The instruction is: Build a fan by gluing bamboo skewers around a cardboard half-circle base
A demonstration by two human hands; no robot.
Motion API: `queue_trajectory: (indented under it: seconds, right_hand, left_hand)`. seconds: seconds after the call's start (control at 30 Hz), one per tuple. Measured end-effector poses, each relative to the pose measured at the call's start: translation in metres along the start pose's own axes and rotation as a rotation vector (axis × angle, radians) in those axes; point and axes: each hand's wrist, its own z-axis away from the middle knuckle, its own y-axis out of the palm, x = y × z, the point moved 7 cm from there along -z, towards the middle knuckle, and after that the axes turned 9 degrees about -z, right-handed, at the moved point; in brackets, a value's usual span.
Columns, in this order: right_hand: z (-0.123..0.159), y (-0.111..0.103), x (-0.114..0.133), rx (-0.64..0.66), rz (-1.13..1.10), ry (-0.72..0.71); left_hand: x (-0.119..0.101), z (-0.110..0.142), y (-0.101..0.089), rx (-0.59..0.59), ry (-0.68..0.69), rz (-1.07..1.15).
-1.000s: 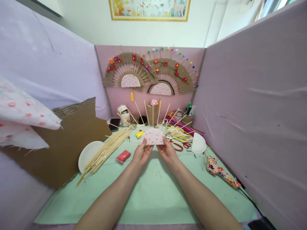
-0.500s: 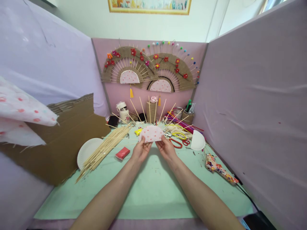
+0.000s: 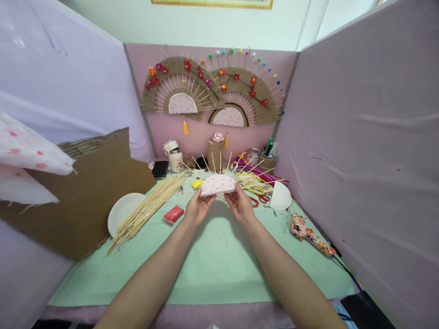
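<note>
Between my hands is a half-round fan base (image 3: 218, 183), covered in white cloth with pink dots, with several thin sticks fanning out from its curved edge. My left hand (image 3: 199, 206) grips its lower left corner, thumb on the front and fingers underneath. On the lower right corner, my right hand (image 3: 241, 204) pinches it the same way. The base is held above the green table, tilted with its sticks pointing away from me. Just left of my left hand lies a red packet (image 3: 173, 214). Red-handled scissors (image 3: 254, 201) are partly hidden behind my right hand.
Bamboo sticks (image 3: 147, 212) lie across a white paper plate (image 3: 118, 211) on the left, beside brown cardboard (image 3: 78, 201). At right are a half plate (image 3: 280, 196) and a patterned glue gun (image 3: 310, 235) with a cord. Two decorated fans (image 3: 265, 91) hang behind a bottle (image 3: 175, 158).
Both hands still hold the fan base, which has tipped back so its sticks look shorter and lower. The whole view has shifted slightly.
</note>
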Motion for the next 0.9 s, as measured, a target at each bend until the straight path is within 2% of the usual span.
queue_trajectory:
  seconds: [0.2, 0.4, 0.57, 0.77, 0.9]
  right_hand:
    - [0.006, 0.004, 0.003, 0.007, 0.022, 0.025]
    - [0.009, 0.007, 0.003, 0.019, 0.041, 0.03]
    - [0.008, 0.006, -0.001, 0.021, 0.064, 0.016]
    - [0.004, 0.001, -0.01, 0.013, 0.049, -0.002]
    - [0.007, 0.002, -0.021, 0.033, 0.019, 0.02]
  left_hand:
    - [-0.006, -0.001, -0.003, -0.021, 0.0, 0.0]
    - [-0.009, -0.002, -0.003, 0.007, 0.029, 0.001]
    - [-0.006, 0.001, -0.001, 0.025, -0.004, -0.024]
    - [0.001, 0.003, 0.001, -0.001, 0.02, 0.018]
    - [0.002, 0.001, -0.002, -0.07, 0.048, 0.102]
